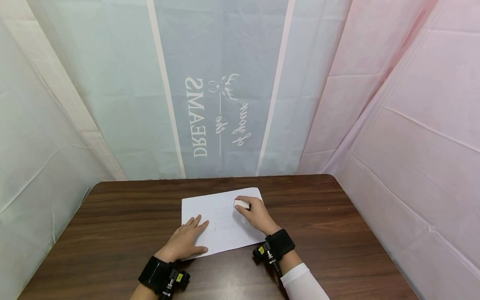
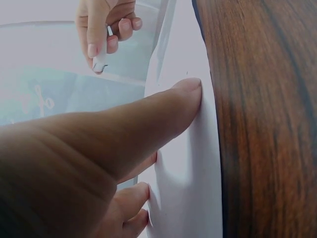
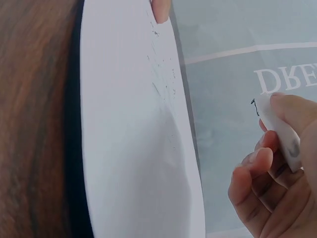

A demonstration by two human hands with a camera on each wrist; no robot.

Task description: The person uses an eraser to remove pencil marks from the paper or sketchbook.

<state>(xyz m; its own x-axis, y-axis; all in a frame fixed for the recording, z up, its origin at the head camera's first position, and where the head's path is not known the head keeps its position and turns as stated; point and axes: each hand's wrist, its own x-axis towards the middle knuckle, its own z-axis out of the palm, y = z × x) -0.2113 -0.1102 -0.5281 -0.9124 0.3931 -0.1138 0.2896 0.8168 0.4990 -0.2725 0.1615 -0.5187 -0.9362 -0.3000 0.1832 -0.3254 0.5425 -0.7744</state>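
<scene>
White paper [image 1: 225, 246] lies slightly skewed on the table, with faint pencil marks [image 1: 223, 226] around its middle. My left hand [image 1: 185, 241] rests spread on the paper's left part; in the left wrist view its thumb [image 2: 148, 116] lies near the paper's edge. My right hand [image 1: 256, 214] pinches a white eraser [image 1: 241, 204] between thumb and fingers, above the paper's right part. Up close in the right wrist view, the eraser [image 3: 280, 131] has grey smudges and a dark crumb at its tip, held off the paper. Dark crumbs [image 3: 156, 89] are scattered along the sheet [image 3: 124, 163].
The dark wood-grain table [image 1: 318, 225] extends around the paper on all sides. Hanging cloth [image 1: 221, 41] with printed lettering stands behind the far edge, and more cloth [image 1: 420, 125] closes off both sides. Each wrist wears a black strap with a small camera [image 1: 180, 278].
</scene>
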